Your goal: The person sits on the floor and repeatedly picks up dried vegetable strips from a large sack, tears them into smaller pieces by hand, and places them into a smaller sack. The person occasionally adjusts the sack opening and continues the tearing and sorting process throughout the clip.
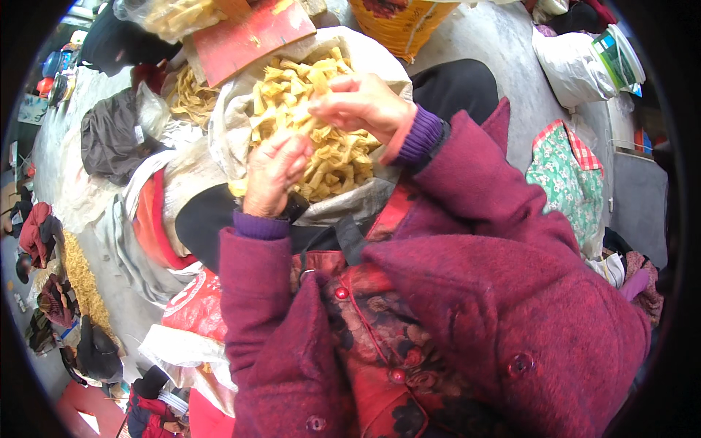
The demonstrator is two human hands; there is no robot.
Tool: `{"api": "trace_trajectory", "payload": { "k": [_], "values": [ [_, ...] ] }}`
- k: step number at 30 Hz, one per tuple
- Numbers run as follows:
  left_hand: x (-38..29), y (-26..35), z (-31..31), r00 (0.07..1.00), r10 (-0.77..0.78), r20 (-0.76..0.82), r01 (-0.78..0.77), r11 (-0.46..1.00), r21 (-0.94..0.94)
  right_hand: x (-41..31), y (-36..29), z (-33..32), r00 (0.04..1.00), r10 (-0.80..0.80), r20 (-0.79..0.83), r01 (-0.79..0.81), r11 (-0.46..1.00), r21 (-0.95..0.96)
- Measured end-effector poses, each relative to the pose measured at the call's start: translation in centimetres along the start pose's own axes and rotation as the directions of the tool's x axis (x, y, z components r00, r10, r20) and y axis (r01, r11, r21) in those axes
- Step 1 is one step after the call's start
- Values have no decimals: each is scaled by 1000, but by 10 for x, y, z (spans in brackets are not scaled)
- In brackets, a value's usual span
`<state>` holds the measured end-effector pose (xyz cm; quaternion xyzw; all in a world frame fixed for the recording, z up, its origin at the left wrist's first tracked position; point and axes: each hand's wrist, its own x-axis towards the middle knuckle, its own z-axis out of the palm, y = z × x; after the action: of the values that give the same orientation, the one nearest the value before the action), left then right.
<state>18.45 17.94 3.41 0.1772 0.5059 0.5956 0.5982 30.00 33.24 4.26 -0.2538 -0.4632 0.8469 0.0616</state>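
An open woven sack (224, 123) with rolled-down sides stands before me, full of knotted, pale yellow strips (339, 164) that look like a dried food. Over its near left part is my left hand (276, 172), fingers curled and thumb against them. My right hand (364, 107) is above the sack's middle right, its thumb and fingers drawn together near a yellow strip. Whether either hand pinches a strip between the fingertips is blurred. More yellow strips, long and loose (191, 96), lie just beyond the sack on the left.
A red board (252, 38) lies at the sack's far edge, beside a plastic bag of yellow pieces (175, 19). An orange printed sack (400, 22) stands beyond. Dark cloth (115, 137) lies left. Several people sit at far left near a long yellow heap (85, 279). A white bucket (619, 60) is upper right.
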Motion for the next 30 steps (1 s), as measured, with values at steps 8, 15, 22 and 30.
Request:
{"api": "trace_trajectory", "payload": {
  "k": [8,15,22,30],
  "values": [
    [15,43,-13,953,298,-51,-195,734,651,28,-34,2,982,-183,-41,163,939,-305],
    [88,108,-53,754,654,63,-389,368,845,126,-68,-1,835,-535,-129,419,770,-482],
    [91,86,-74,748,636,-191,-302,582,755,132,-42,-17,812,-580,-71,446,694,-565],
    [20,44,-33,769,620,-156,-248,514,821,34,-30,-21,647,-658,387,441,-91,-893]
  ]
}}
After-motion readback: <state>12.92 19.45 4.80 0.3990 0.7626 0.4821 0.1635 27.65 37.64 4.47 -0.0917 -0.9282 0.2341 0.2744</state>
